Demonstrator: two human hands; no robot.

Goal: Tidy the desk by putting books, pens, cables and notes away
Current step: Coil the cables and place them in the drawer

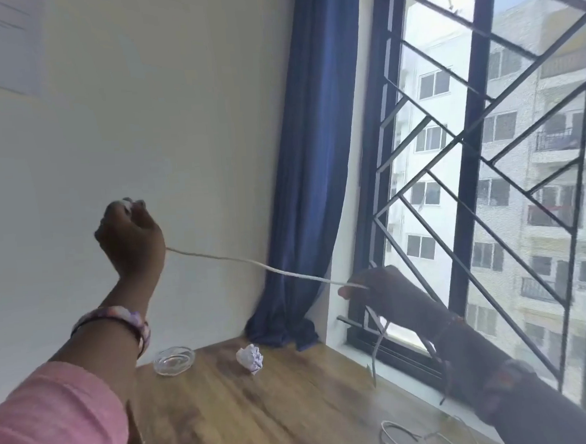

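A white cable (253,262) is stretched taut in the air between both hands, above the wooden desk (262,412). My left hand (131,237) is raised high in a fist, closed around one end of the cable. Lower and to the right, near the window, my right hand (374,285) pinches the cable; a loose length hangs down from it toward the sill. More white cable loops (400,435) lie on the desk at the bottom edge. A crumpled paper note (250,357) sits on the desk near the curtain.
A small clear glass bowl (174,360) stands at the desk's back left by the white wall. A blue curtain (310,186) hangs in the corner, its hem on the desk. A barred window (487,175) and its sill border the desk's right side.
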